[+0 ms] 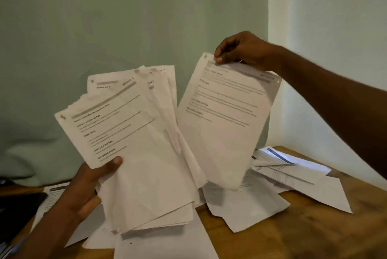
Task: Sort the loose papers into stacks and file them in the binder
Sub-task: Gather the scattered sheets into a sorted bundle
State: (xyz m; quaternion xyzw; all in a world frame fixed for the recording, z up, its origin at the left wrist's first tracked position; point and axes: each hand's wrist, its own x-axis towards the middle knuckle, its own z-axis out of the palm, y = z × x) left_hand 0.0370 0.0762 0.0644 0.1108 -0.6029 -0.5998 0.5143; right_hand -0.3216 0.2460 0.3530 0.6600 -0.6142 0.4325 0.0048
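Fanned stack: a loose, uneven sheaf of white printed sheets (pixel 146 154), centre-left of the frame, held up off the surface and tilted; headings such as "TASK GOAL" read on the top page.
Left hand: my left hand (pixel 88 187) grips the sheaf at its lower left edge, thumb pressed on the front page, fingers curled behind.
Single page: one white printed sheet with punched holes (pixel 226 120), centre-right, hanging from its top edge, its left side just beside the sheaf.
Right hand: my right hand (pixel 240 49) pinches that sheet at its upper edge between thumb and fingers.
Loose papers: more white sheets (pixel 272 187) lie scattered and overlapping on the brown wooden surface (pixel 314 233), lower right.
Dark object: black, flat, lower left edge (pixel 18 212); I cannot tell what it is.
Backdrop: pale green wall (pixel 104 17) above.
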